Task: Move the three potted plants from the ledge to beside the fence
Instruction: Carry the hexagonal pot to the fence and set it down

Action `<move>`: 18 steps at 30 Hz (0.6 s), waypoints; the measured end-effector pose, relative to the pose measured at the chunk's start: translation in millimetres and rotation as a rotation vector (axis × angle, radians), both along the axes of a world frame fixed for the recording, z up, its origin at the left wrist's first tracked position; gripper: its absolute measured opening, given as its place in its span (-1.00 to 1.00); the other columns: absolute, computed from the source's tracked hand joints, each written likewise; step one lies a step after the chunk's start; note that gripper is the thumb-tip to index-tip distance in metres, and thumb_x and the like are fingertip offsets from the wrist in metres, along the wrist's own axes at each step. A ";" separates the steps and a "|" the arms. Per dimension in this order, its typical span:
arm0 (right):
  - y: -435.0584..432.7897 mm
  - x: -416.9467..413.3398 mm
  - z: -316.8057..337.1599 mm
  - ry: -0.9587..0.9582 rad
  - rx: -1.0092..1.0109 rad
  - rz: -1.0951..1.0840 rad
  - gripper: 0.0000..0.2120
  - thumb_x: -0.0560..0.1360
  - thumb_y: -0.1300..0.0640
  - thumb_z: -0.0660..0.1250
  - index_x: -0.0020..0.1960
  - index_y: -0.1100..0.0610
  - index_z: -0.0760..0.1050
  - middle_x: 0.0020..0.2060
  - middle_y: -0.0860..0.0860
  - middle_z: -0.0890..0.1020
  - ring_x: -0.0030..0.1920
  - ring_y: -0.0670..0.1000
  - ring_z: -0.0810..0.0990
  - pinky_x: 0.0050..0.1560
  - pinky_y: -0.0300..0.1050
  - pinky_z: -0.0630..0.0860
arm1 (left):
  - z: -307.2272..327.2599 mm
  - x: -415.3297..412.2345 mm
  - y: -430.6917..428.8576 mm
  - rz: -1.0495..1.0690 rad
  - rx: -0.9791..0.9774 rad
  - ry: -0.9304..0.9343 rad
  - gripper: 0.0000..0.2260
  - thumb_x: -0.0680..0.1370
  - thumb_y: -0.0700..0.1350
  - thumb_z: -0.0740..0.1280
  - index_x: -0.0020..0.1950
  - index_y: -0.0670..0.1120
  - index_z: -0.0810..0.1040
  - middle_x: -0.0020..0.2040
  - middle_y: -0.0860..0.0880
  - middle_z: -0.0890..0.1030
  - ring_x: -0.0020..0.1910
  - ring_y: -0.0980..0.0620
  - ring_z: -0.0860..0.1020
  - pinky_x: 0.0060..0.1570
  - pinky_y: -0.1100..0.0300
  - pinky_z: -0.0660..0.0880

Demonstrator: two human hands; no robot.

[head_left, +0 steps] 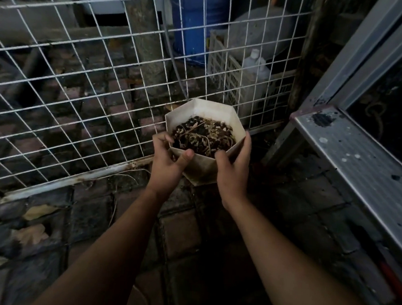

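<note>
A white hexagonal pot (201,169) filled with dark soil and dry, withered stems hangs in the air just in front of the white wire fence (79,94). My left hand (168,159) grips its left side with the thumb over the rim. My right hand (233,167) clasps its right side. The pot tilts slightly toward me, above the dark paving close to the fence's bottom rail. The metal ledge (353,162) runs along the right. No other pots are in view.
Behind the fence stand a blue barrel (193,19), a white plastic crate (227,79) with a white bottle (255,62), and a concrete post (144,34). Dark paving tiles (184,235) lie under my arms. A window frame (383,58) rises above the ledge.
</note>
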State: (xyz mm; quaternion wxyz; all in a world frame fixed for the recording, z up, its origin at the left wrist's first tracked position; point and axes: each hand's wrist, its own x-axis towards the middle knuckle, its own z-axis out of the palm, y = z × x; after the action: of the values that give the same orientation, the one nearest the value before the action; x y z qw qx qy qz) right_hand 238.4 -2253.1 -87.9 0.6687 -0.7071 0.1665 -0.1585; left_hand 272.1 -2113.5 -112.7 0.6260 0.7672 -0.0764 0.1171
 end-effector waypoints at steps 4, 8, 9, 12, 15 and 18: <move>-12.0 6.9 8.1 0.062 0.003 0.056 -0.13 0.42 -0.02 0.28 0.69 -0.12 0.05 0.58 0.07 0.38 0.52 0.09 0.40 0.51 0.21 0.40 | 4.5 -3.6 -10.4 0.025 -0.037 0.047 -0.55 0.39 0.12 0.46 0.06 0.04 0.26 0.13 -0.25 0.38 0.07 -0.13 0.41 0.02 -0.12 0.48; -23.6 12.7 9.3 0.097 -0.025 0.121 -0.18 0.52 0.02 0.31 0.69 -0.17 0.01 0.55 0.04 0.44 0.46 0.07 0.47 0.48 0.19 0.44 | 11.0 -7.5 -14.7 0.048 -0.055 0.118 -0.57 0.37 0.22 0.43 0.02 0.10 0.28 0.27 -0.44 0.42 0.25 -0.37 0.50 0.26 -0.39 0.51; -24.1 13.1 8.0 0.097 -0.037 0.127 -0.20 0.59 0.06 0.32 0.70 -0.15 0.00 0.56 0.06 0.42 0.48 0.08 0.45 0.50 0.15 0.42 | 11.5 -8.2 -16.0 0.056 -0.055 0.120 -0.57 0.37 0.22 0.43 0.02 0.11 0.28 0.25 -0.43 0.44 0.27 -0.45 0.48 0.24 -0.44 0.48; -11.4 6.5 4.9 0.066 -0.126 0.049 -0.29 0.68 0.11 0.31 0.71 0.04 0.02 0.63 0.14 0.29 0.59 0.12 0.31 0.50 -0.14 0.26 | 14.1 -10.7 -17.8 0.089 -0.049 0.122 -0.57 0.37 0.24 0.43 0.03 0.12 0.28 0.14 -0.30 0.49 0.25 -0.49 0.48 0.20 -0.46 0.48; 11.9 -6.7 2.3 -0.003 -0.177 -0.021 -0.23 0.62 0.11 0.42 0.68 0.22 0.08 0.60 0.25 0.27 0.61 0.16 0.25 0.58 -0.06 0.22 | 17.5 -12.5 -17.2 0.115 -0.039 0.129 -0.56 0.34 0.24 0.46 0.02 0.14 0.31 0.17 -0.36 0.53 0.21 -0.46 0.53 0.15 -0.43 0.53; 16.3 -12.1 0.4 -0.020 -0.213 -0.009 -0.18 0.58 0.11 0.47 0.67 0.26 0.08 0.61 0.24 0.26 0.63 0.15 0.24 0.61 0.08 0.22 | 21.0 -14.7 -17.6 0.172 -0.089 0.132 -0.62 0.30 0.20 0.54 -0.10 0.24 0.36 0.17 -0.38 0.55 0.17 -0.45 0.58 0.10 -0.43 0.56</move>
State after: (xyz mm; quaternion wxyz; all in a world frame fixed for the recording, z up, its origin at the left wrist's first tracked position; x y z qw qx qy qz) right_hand 226.3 -2236.8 -87.5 0.5906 -0.7718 0.1451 -0.1857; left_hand 257.4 -2131.1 -91.7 0.6506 0.7485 0.0365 0.1229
